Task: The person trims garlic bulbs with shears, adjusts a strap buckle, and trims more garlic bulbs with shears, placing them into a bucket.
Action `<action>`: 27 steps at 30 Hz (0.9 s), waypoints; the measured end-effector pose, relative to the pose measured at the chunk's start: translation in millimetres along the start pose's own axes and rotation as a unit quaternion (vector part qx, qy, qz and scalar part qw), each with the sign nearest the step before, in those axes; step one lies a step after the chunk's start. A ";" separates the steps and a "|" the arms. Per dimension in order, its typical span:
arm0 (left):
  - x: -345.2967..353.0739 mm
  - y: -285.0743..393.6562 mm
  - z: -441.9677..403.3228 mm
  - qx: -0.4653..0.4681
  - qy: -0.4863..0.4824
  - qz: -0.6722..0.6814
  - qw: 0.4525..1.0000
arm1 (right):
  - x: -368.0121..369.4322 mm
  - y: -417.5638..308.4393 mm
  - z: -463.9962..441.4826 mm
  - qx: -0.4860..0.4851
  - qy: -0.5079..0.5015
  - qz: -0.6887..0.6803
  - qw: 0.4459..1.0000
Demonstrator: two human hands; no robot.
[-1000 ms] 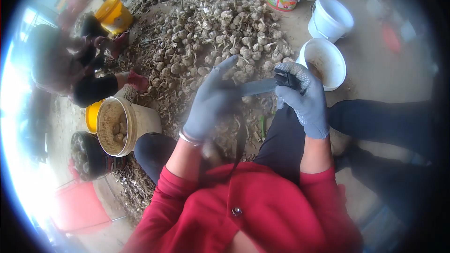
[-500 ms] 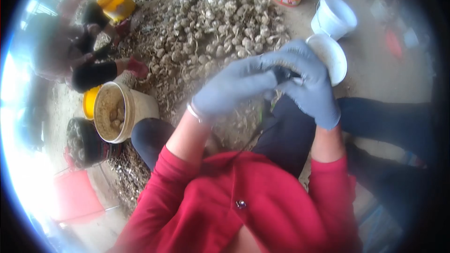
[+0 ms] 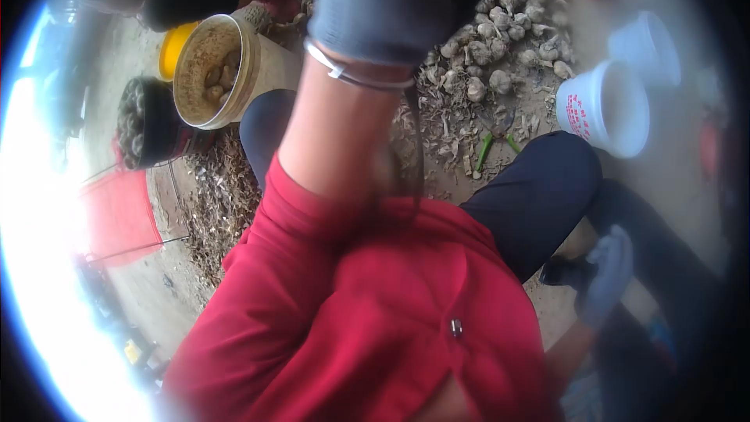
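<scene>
My left hand [image 3: 383,8], in a grey work glove with dark patches, is raised close to the camera at the top. Its fingers are largely cut off by the frame edge, so what they hold, if anything, is hidden. Low at the right, beside my knee, my right hand [image 3: 613,273] is blurred, its gloved fingers stretched out. A dark shape [image 3: 566,272] sits against it; I cannot tell whether it is part of the glove. Garlic bulbs [image 3: 496,51] lie heaped on the ground beyond my knees. A green-handled tool [image 3: 483,154] lies near my right knee.
At left stand a cream bucket [image 3: 183,70] with bulbs inside, a yellow bucket [image 3: 172,51] and a dark full container [image 3: 141,121]. A red folding seat [image 3: 121,215] is below them. White buckets [image 3: 582,109] stand at right. Another person's dark-clad leg [image 3: 191,6] shows upper left.
My hands were together in front of me and are now apart. The left has risen toward the camera; the right has dropped down to the right. The view has shifted, uncovering the green-handled tool.
</scene>
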State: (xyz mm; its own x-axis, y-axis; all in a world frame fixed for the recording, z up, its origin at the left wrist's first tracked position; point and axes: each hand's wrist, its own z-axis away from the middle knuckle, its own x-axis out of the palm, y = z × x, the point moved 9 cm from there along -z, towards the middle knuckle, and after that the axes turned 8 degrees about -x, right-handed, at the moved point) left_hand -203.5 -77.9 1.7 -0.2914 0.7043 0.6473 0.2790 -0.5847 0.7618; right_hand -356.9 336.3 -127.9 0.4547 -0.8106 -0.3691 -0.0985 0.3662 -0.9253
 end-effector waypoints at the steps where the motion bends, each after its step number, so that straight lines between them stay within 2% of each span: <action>1: -2.8 7.6 -1.6 0.002 0.006 -0.018 1.000 | 9.3 -13.5 -0.4 -0.015 -0.018 0.006 1.000; 4: -18.1 36.0 -4.3 0.002 0.046 -0.112 0.993 | 80.0 -62.9 0.0 -0.066 -0.156 -0.082 0.982; 5: -23.5 43.4 -6.6 -0.002 0.059 -0.148 0.987 | 134.5 -77.9 14.0 -0.021 -0.276 -0.174 0.945; 6: -28.7 51.0 -9.4 -0.009 0.072 -0.189 0.979 | 188.9 -101.6 30.7 0.020 -0.387 -0.260 0.884; 7: -32.7 59.0 -13.2 -0.019 0.084 -0.235 0.968 | 233.0 -126.1 43.0 -0.177 -0.496 -0.051 0.848; 8: -37.8 65.5 -16.5 -0.031 0.096 -0.280 0.955 | 275.8 -123.0 65.6 -0.178 -0.558 -0.103 0.804; 9: -44.0 72.0 -16.8 -0.048 0.112 -0.329 0.937 | 312.6 -143.6 92.4 -0.341 -0.593 -0.132 0.717; 11: -62.8 79.4 -11.8 -0.092 0.146 -0.418 0.892 | 350.5 -165.8 126.2 -0.325 -0.638 -0.229 0.660; 14: -97.2 79.5 7.5 -0.184 0.187 -0.517 0.815 | 370.3 -172.6 142.7 -0.223 -0.708 -0.252 0.621; 15: -108.6 75.2 22.2 -0.217 0.198 -0.538 0.790 | 364.6 -182.4 137.4 -0.221 -0.684 -0.262 0.644; 18: -140.8 47.2 86.9 -0.329 0.218 -0.550 0.736 | 352.9 -186.5 130.4 -0.258 -0.613 -0.352 0.659; 20: -147.1 16.4 162.0 -0.404 0.229 -0.499 0.732 | 351.5 -181.1 126.2 -0.203 -0.640 -0.335 0.661; 22: -129.8 -21.5 237.7 -0.452 0.242 -0.389 0.766 | 350.6 -181.1 116.5 -0.173 -0.636 -0.332 0.674; 24: -92.9 -51.6 288.9 -0.451 0.235 -0.266 0.819 | 351.3 -188.3 116.5 -0.161 -0.615 -0.341 0.693; 26: -57.2 -56.3 286.1 -0.326 0.129 -0.209 0.913 | 357.1 -191.8 121.2 -0.158 -0.615 -0.321 0.703; 27: -60.2 -60.8 291.9 -0.372 0.148 -0.223 0.889 | 361.1 -194.1 126.3 -0.167 -0.631 -0.295 0.698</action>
State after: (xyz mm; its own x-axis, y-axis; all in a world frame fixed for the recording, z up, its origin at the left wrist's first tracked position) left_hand 64.2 32.8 -91.2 -0.4802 0.8602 0.1716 -0.5745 -0.4563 0.6795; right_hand -61.8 30.2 -70.6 0.9000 0.3495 0.2605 0.3311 -0.1592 -0.9301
